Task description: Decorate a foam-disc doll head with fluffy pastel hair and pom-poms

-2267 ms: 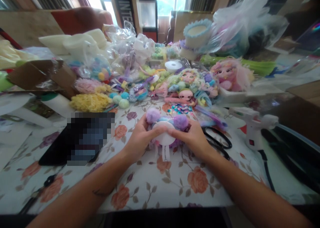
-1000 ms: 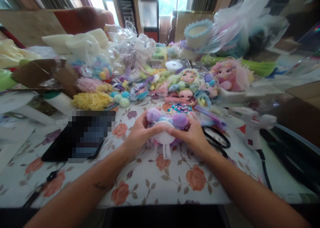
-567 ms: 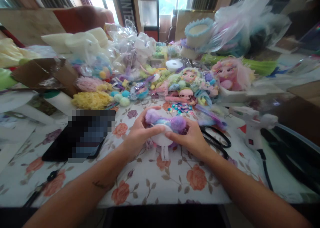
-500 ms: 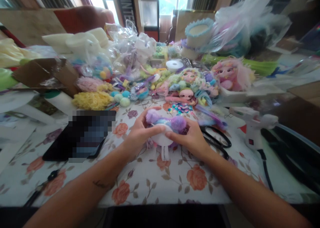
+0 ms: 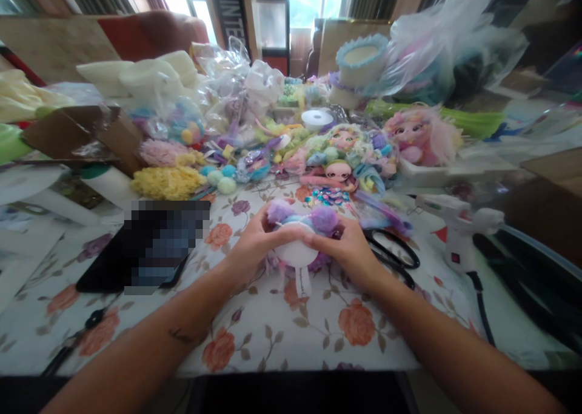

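Observation:
Between my two hands is a fluffy toy [image 5: 296, 253] with purple pom-poms on top, a round white disc facing me and a pale printed tag [image 5: 302, 282] hanging from its lower edge. My left hand [image 5: 260, 237] wraps its left side, thumb laid across the upper part of the disc. On the other side my right hand [image 5: 344, 243] grips it, and its thumb tip meets the left thumb. The side of the toy facing away is hidden. Black-handled scissors [image 5: 394, 249] lie just beyond my right wrist.
A dark tablet [image 5: 136, 250] lies to the left. Sequins [image 5: 328, 197] are spread behind the toy. A glue gun [image 5: 459, 220] stands at right with its cord. Yellow yarn [image 5: 168, 182], doll heads [image 5: 339, 173], a ribbon spool [image 5: 317, 119] and plastic bags crowd the back.
The toy has tipped slightly, so more of the white disc's lower part and the tag's print show. Both thumbs have shifted up to the disc's upper edge and come together.

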The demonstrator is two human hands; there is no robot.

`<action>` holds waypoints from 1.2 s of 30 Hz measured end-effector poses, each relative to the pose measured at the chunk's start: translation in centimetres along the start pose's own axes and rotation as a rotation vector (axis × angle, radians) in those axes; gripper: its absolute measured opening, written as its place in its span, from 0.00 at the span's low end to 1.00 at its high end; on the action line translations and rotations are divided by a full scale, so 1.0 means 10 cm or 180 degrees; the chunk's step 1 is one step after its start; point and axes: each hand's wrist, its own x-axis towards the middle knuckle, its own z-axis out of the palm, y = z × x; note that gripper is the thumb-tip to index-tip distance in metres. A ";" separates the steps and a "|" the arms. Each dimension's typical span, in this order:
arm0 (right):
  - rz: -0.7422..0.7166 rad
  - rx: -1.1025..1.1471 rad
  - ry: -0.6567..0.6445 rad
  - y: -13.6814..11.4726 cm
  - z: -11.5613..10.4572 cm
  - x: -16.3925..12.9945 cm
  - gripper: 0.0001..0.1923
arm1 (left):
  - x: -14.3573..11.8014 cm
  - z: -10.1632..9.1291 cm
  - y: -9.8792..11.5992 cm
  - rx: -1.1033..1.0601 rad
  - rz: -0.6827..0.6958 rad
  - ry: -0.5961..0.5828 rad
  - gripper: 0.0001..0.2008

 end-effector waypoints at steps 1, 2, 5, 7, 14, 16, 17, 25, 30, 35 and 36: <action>0.0014 -0.0010 0.0011 0.00 0.00 0.00 0.16 | 0.00 0.00 0.00 0.0004 0.0001 -0.0024 0.28; 0.0023 -0.0017 0.0013 -0.01 0.00 0.00 0.16 | 0.00 -0.01 0.00 0.0004 0.0002 -0.0057 0.28; 0.0066 -0.0006 -0.0012 -0.01 0.00 0.00 0.17 | 0.00 -0.03 -0.01 0.0039 -0.0026 -0.0148 0.29; 0.0079 0.0023 -0.0005 0.00 0.00 0.00 0.17 | 0.00 -0.05 -0.02 0.0110 -0.0014 -0.0202 0.31; 0.0035 -0.0034 -0.0006 -0.02 0.00 -0.01 0.17 | 0.01 -0.08 -0.01 0.0324 0.0085 -0.0088 0.34; 0.0025 -0.0074 -0.0015 -0.01 0.00 -0.02 0.17 | 0.01 -0.08 -0.01 0.0330 0.0136 -0.0079 0.35; 0.0028 -0.0069 -0.0018 -0.01 0.00 -0.02 0.18 | 0.00 -0.08 -0.01 0.0324 0.0162 -0.0101 0.35; -0.0054 -0.0088 0.0018 0.02 0.00 -0.02 0.19 | 0.02 -0.11 -0.03 0.0236 0.0276 -0.0213 0.35; -0.0187 -0.0150 0.0032 0.01 0.00 0.00 0.18 | 0.02 -0.10 -0.01 0.0175 0.0277 -0.0282 0.34; -0.0259 -0.0232 0.0035 0.01 -0.02 0.01 0.18 | 0.03 -0.08 0.03 0.0292 0.0285 -0.0288 0.34; -0.0296 -0.0260 0.0052 0.01 -0.02 0.02 0.18 | 0.03 -0.08 0.03 0.0307 0.0281 -0.0287 0.34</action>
